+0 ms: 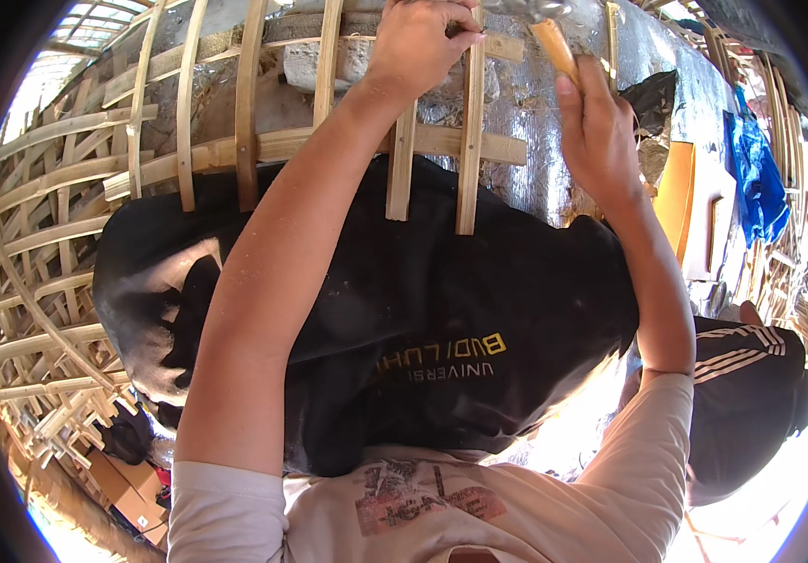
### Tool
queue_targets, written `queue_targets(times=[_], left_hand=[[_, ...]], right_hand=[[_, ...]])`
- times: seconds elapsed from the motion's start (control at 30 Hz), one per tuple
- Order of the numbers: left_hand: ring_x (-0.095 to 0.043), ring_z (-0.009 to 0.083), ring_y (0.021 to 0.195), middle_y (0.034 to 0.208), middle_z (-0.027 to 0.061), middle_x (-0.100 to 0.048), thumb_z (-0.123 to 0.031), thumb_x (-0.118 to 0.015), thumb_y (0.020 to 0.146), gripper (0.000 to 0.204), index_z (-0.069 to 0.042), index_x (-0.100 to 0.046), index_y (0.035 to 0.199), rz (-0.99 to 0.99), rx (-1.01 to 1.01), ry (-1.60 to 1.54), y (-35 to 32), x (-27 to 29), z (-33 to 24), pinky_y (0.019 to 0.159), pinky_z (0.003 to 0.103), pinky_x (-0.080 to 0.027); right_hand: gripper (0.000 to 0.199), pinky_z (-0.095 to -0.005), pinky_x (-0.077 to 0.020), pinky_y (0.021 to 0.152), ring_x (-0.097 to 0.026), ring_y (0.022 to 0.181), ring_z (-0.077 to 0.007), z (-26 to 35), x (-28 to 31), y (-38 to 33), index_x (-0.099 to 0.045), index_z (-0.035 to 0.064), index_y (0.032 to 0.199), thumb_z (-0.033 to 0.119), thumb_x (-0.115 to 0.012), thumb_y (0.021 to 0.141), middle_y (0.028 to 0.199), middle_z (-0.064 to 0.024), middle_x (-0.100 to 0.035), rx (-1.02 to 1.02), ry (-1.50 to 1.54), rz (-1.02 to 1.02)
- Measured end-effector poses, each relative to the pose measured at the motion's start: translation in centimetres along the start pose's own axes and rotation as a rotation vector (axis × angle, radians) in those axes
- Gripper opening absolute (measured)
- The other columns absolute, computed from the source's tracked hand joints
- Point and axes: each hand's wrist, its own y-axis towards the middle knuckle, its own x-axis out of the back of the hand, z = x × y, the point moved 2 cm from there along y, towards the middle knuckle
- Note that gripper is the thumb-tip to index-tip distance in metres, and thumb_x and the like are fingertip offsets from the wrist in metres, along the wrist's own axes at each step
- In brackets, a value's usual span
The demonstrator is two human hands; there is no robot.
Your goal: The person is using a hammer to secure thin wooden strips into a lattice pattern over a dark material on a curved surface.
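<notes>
At the top of the head view, my left hand (423,42) is closed in a pinch against an upright wooden slat (470,141). Whatever sits between those fingertips is too small to make out. My right hand (601,131) is wrapped around the pale wooden handle of a hammer (554,49), just right of the slat. The hammer's head is blurred at the top edge. Several upright slats lie across two horizontal wooden strips, the nearer crosspiece (498,147) ending right of the pinched slat. Small dark nail-like dots show at some crossings.
Black printed cloth (376,281) covers my lap beneath the slats' lower ends. More lattice panels (47,235) stack up at the left. A blue plastic bag (756,178) hangs at the right. Near my right elbow is a dark striped garment (742,394), apparently on another person.
</notes>
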Motion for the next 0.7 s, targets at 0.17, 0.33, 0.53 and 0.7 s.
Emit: queue_targets(times=[0.17, 0.33, 0.53, 0.7], left_hand=[[-0.07, 0.0293, 0.088, 0.11, 0.0113, -0.072, -0.007, -0.077, 0.075, 0.01, 0.001, -0.072, 0.08, -0.007, 0.024, 0.007, 0.0, -0.2, 0.5, 0.078, 0.036, -0.056], [-0.07, 0.03, 0.088, 0.11, 0.0107, -0.072, -0.006, -0.077, 0.075, 0.01, 0.0, -0.071, 0.079, -0.027, -0.048, 0.019, 0.0, -0.2, 0.4, 0.079, 0.037, -0.055], [-0.069, 0.0306, 0.088, 0.108, 0.0108, -0.072, -0.005, -0.075, 0.076, 0.008, 0.0, -0.07, 0.079, 0.0, -0.042, 0.087, 0.0, -0.2, 0.3, 0.078, 0.038, -0.055], [-0.069, 0.0308, 0.089, 0.109, 0.0103, -0.072, -0.005, -0.076, 0.076, 0.009, 0.0, -0.071, 0.081, -0.031, -0.052, -0.013, -0.1, -0.1, 0.3, 0.078, 0.038, -0.055]], right_hand=[[0.016, -0.0518, -0.0438, 0.05, -0.061, 0.061, -0.0468, -1.8, -1.1, -0.2, -0.049, 0.0038, 0.107, 0.019, -0.052, 0.103, 0.061, -0.0207, -0.057, 0.093, -0.077, 0.015], [0.016, -0.0525, -0.0444, 0.051, -0.062, 0.064, -0.0468, -1.7, -0.2, -0.4, -0.048, 0.0041, 0.104, 0.02, -0.051, 0.103, 0.062, -0.0216, -0.058, 0.023, -0.018, -0.044], [0.015, -0.0511, -0.0424, 0.05, -0.061, 0.065, -0.0478, -1.9, -0.8, -0.4, -0.048, 0.0038, 0.108, 0.018, -0.051, 0.104, 0.062, -0.0222, -0.057, 0.069, -0.087, 0.033], [0.015, -0.053, -0.0448, 0.052, -0.06, 0.064, -0.0482, -2.2, -0.9, -0.1, -0.049, 0.0048, 0.107, 0.019, -0.053, 0.103, 0.064, -0.0228, -0.058, 0.048, -0.03, 0.002]])
